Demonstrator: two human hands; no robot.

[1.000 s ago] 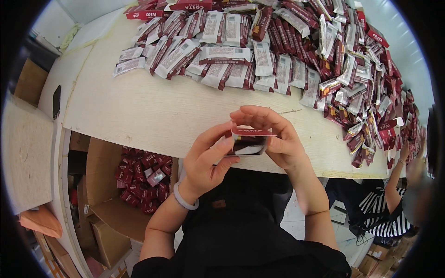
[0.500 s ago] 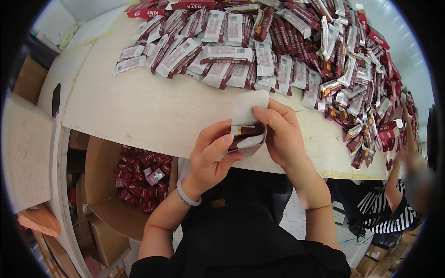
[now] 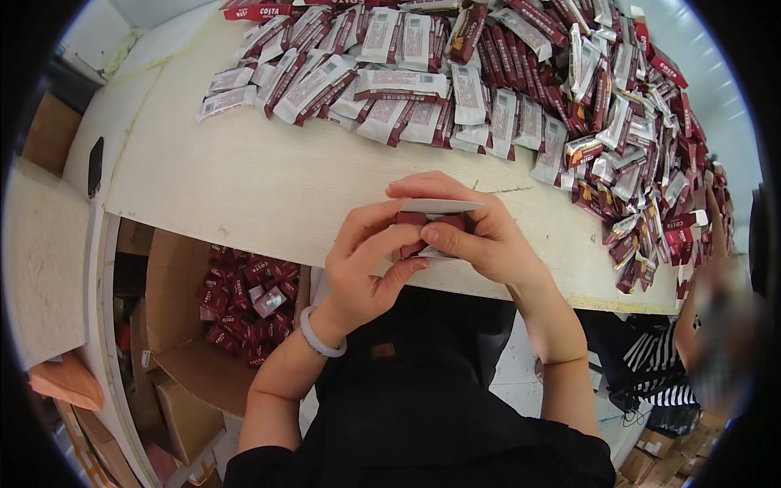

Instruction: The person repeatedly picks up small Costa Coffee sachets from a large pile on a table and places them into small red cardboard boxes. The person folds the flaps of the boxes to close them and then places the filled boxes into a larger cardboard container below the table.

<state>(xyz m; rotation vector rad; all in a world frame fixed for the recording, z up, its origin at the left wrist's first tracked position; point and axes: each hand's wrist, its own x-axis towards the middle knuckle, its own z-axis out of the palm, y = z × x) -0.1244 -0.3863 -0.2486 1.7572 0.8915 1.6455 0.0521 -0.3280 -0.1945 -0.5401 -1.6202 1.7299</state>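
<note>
Flaps [image 3: 412, 218] have swung in, both hands [image 3: 359, 262] [image 3: 498, 246] pinching the carton [image 3: 411, 250], bare tabletop [image 3: 301, 179] ahead.

Bright, cool, fairly even light falls over the pale tabletop [image 3: 244, 167], its source out of view. Foil packets [image 3: 622, 134] toward the right catch small white glints, while the carton [image 3: 181, 301] below sits in dimmer shade. The small box [image 3: 439, 206] stays reasonably crisp — the co-worker [image 3: 724, 337] at far right is smeared. Fisheye distortion bows the table's straight edges, and black vignetting swallows the corners.
</note>
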